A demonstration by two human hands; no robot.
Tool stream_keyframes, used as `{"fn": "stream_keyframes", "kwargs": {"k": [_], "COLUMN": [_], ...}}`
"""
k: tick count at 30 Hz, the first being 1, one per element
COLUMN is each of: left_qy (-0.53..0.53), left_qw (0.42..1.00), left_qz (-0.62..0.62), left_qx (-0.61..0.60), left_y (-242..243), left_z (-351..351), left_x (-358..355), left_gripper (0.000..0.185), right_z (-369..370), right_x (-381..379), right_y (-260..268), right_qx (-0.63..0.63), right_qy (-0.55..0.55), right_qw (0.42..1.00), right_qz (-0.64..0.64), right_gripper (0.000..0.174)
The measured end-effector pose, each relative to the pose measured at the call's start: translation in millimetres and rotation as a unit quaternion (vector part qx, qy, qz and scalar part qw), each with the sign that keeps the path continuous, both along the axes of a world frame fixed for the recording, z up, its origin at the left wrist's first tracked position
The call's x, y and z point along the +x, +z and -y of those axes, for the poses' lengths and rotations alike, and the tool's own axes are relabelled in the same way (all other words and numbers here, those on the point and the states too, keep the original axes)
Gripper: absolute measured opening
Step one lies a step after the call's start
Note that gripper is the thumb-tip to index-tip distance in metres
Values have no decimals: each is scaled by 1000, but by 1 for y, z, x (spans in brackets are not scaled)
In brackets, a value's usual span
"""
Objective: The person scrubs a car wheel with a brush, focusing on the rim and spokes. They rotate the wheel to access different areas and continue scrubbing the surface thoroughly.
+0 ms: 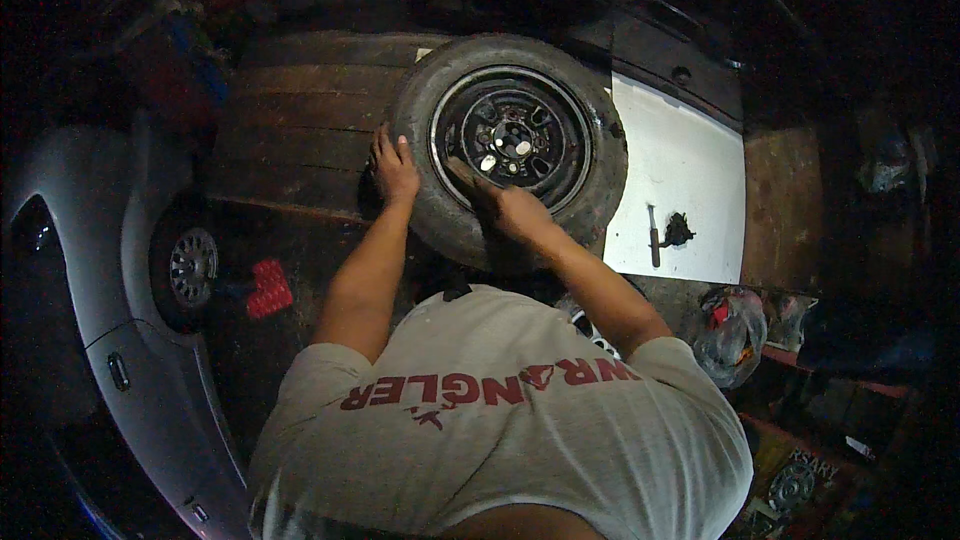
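A car wheel (420, 101), a rubber tire on a dark steel rim (465, 127), lies flat before me. My left hand (395, 171) rests on the tire's left sidewall, fingers spread and nothing held. My right hand (521, 214) is over the lower part of the wheel, closed around a dark, elongated object (474, 181). That object reaches over the rim's lower left edge; shadow and blur hide what it is. Bright spots show through the holes at the rim's centre.
Wooden planks (300, 112) extend left of the wheel. On a white board (682, 157) at right lie a screwdriver-like tool (654, 236) and a small black part (679, 229). Farther out are a grey car (142, 382), a red textured piece (270, 289) and a plastic bag (731, 337).
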State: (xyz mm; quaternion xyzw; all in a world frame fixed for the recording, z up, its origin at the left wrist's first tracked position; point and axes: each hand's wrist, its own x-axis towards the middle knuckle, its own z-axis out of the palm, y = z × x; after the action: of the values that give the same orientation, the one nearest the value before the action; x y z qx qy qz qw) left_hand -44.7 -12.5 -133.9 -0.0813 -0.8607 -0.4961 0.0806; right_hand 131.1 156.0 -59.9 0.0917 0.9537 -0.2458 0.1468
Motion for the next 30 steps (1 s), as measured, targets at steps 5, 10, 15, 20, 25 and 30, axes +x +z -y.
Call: {"fn": "stream_keyframes", "kwargs": {"k": [5,10,15,20,25,30], "left_qy": [5,-3,-4,7,0,-6], "left_qw": [1000,1000,1000,1000,1000,1000], "left_qz": [0,-9,9,13,4,0], "left_qx": [2,-21,-25,-7,-29,-7], "left_y": [1,1,2,0,-2,5], "left_z": [2,-1,0,4,0,-1], "left_x": [2,-3,-2,0,-2,-2], "left_gripper": [49,50,50,50,49,49], "right_z": [-15,7,18,0,-5,23], "right_x": [26,-16,-27,24,13,-13], "right_y": [52,20,8,53,19,28], "right_qx": [38,21,-1,33,17,15], "right_qy": [53,17,-37,31,19,-32], "right_qw": [996,1000,999,997,999,999], "right_qz": [60,-12,-24,69,26,-1], "right_gripper": [68,69,64,64,69,67]}}
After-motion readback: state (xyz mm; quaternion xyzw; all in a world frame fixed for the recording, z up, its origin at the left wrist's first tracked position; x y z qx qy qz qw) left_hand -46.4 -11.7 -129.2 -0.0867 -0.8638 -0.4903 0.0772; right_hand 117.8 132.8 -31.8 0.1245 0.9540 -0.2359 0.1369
